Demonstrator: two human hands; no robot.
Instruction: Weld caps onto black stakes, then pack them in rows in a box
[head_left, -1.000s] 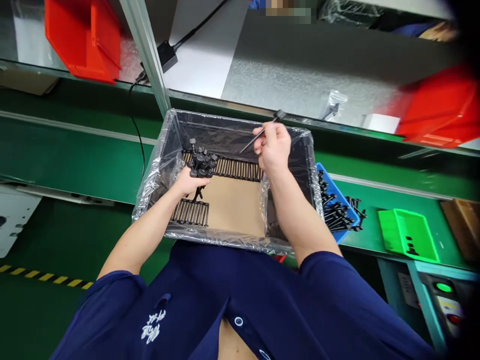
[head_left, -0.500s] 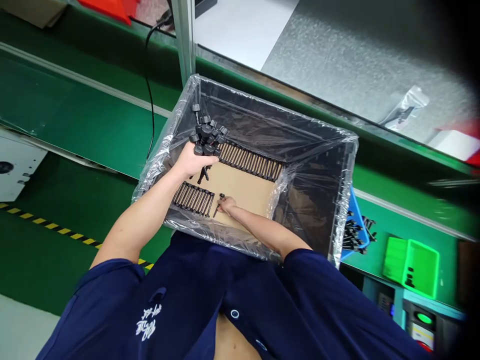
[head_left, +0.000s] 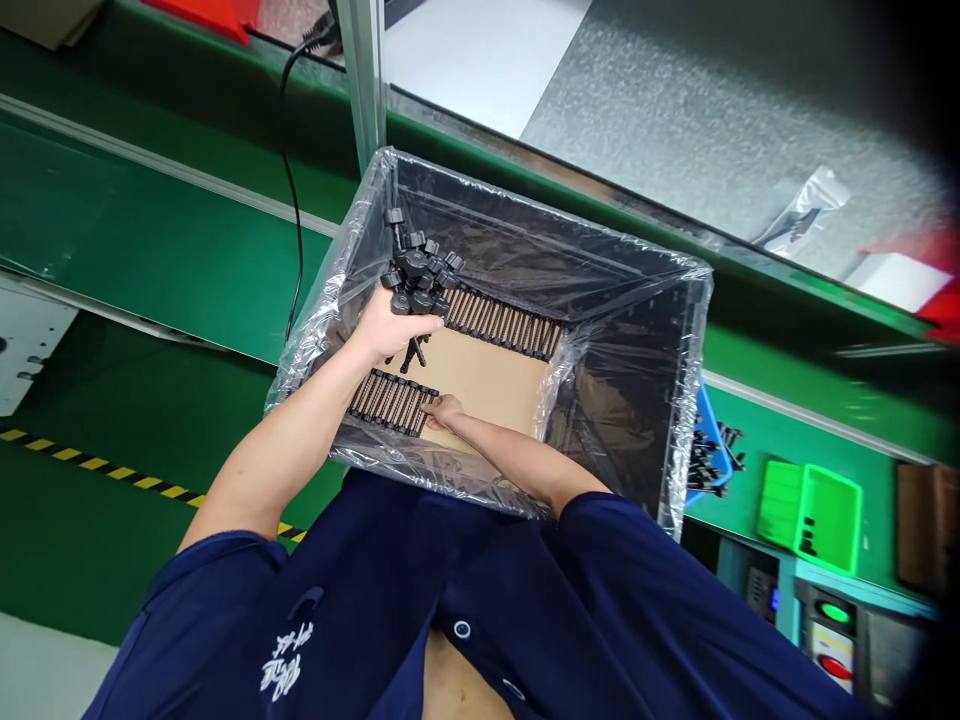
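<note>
A black crate lined with clear plastic stands in front of me, with brown cardboard on its floor. My left hand is closed round a bunch of black rod-shaped parts, held upright above the crate's left side. My right hand reaches down to the cardboard and touches the right end of the near row of black parts. Its fingers are curled at that row; whether they grip a part is hidden. A second row of parts lies along the far side.
A blue tray of black parts sits behind the crate's right wall. A green bin stands further right, above a control box with a green button. A metal post and black cable rise at the back left.
My right hand came down from above the crate with one part to the floor, then slid left against the near row. The part is no longer visible apart from the row.
</note>
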